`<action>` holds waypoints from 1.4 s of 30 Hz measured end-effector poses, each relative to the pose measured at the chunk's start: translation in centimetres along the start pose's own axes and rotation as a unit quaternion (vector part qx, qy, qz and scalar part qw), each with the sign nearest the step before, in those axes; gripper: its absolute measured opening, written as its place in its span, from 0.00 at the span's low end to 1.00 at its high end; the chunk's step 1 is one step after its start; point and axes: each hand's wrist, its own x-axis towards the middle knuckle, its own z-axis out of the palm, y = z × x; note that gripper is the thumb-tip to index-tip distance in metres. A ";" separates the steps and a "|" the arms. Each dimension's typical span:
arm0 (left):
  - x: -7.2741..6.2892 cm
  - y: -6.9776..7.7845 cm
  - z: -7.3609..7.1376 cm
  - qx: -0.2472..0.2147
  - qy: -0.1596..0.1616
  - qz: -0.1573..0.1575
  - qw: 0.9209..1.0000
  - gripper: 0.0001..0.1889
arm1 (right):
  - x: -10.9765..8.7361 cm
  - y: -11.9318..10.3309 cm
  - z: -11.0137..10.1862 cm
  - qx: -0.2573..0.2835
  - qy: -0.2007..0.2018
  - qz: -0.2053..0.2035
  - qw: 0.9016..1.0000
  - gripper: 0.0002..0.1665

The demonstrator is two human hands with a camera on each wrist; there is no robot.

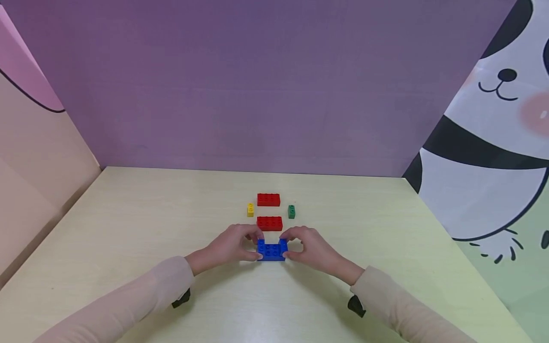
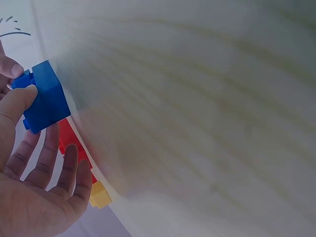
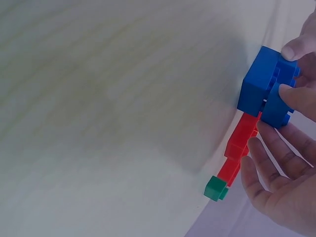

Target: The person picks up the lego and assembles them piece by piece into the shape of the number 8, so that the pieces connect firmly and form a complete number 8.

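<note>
I watched the left hand (image 1: 231,243) and right hand (image 1: 313,250) pinch the blue brick assembly (image 1: 272,252) with curved fingers (image 1: 293,232), mid-way across the pale bench (image 1: 150,214). A purple wall (image 1: 257,95) stood behind, a panda mural (image 1: 480,200) rightward.

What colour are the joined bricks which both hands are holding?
The joined bricks are all blue; this shows best in the head view.

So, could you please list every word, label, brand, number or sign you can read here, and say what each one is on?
There are none: no readable text shows in any view.
Any lettering on the blue, red, yellow or green bricks would be too small to read.
The panda is a drawing without words.
</note>
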 end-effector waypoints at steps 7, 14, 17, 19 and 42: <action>-0.1 0.0 -0.1 0.000 0.002 0.005 1.000 0.17 | 0.2 -0.1 0.2 -0.005 0.003 0.002 1.000 0.21; -0.2 0.1 -0.2 -0.008 0.002 -0.001 1.000 0.17 | 0.2 -0.3 0.1 -0.003 0.001 0.006 1.000 0.20; -0.2 0.0 -0.2 -0.009 0.002 0.001 1.000 0.17 | 0.3 -0.4 0.1 -0.006 0.001 0.008 1.000 0.20; -0.2 -0.1 -0.1 -0.010 0.002 0.001 1.000 0.17 | 0.3 -0.4 0.1 -0.007 -0.001 0.009 1.000 0.20; 0.0 -0.2 -0.1 -0.007 0.006 -0.002 1.000 0.17 | 0.7 0.5 0.5 0.028 0.002 0.007 1.000 0.21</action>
